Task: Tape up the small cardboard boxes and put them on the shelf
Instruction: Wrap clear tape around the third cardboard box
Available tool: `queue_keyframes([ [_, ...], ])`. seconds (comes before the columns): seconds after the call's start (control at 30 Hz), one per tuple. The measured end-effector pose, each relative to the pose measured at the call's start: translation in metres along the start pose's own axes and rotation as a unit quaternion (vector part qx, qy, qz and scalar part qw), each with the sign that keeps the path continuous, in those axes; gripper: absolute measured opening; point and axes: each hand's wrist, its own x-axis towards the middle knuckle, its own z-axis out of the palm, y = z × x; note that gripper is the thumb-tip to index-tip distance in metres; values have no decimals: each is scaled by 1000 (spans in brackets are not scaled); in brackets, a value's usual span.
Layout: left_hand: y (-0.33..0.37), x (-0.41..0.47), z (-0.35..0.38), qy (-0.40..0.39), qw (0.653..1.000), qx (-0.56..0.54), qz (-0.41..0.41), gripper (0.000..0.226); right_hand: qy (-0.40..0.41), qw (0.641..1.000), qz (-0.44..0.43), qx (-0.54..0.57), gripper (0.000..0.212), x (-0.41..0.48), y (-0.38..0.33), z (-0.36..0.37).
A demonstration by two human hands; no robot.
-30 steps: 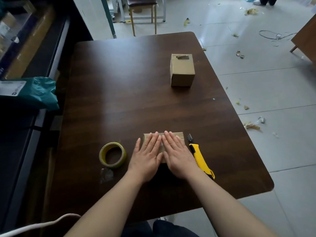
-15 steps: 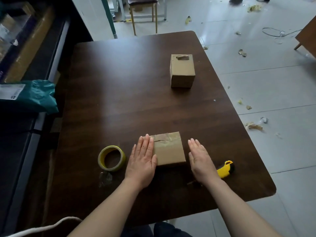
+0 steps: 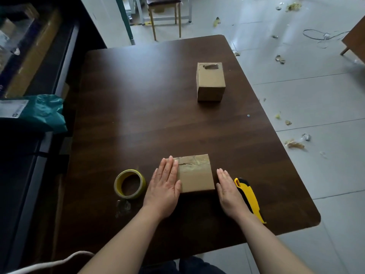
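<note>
Head view: small cardboard box (image 3: 195,177) near the tabletop's (image 3: 138,115) front edge, with crumpled tape across its top. Left hand (image 3: 165,186), fingers straight, lies flat against its left side. Right hand (image 3: 229,190), also flat, is just beside its right side. Second box (image 3: 211,82) stands toward the far right edge. Tape roll (image 3: 130,183) and utility knife (image 3: 248,196) flank the hands.

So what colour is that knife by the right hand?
Yellow with black trim; the head view shows it.

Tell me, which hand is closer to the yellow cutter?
The right. The right hand lies flat just left of the yellow cutter, between it and the near box. The left hand is beyond that box, against its left side.
</note>
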Motion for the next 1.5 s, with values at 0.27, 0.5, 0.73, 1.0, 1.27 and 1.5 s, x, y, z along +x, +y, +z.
queue_keyframes([
  [0.27,1,9,2,74,996,21,52,64,65,975,-173,-126,57,22,-75,-8],
  [0.5,-11,6,11,70,996,33,33,63,17,965,-107,-239,56,19,-65,2],
  [0.73,24,1,3,58,979,-148,-127,69,51,997,-16,-63,64,17,-75,8],
  [1.0,32,14,-6,87,920,-322,-205,76,36,993,37,109,63,15,-74,7],
  [1.27,19,16,-6,26,900,-381,-210,81,6,974,117,192,54,27,-72,2],
  [1.5,-13,8,-19,173,918,-267,-238,55,-2,987,92,130,63,20,-91,-12],
])
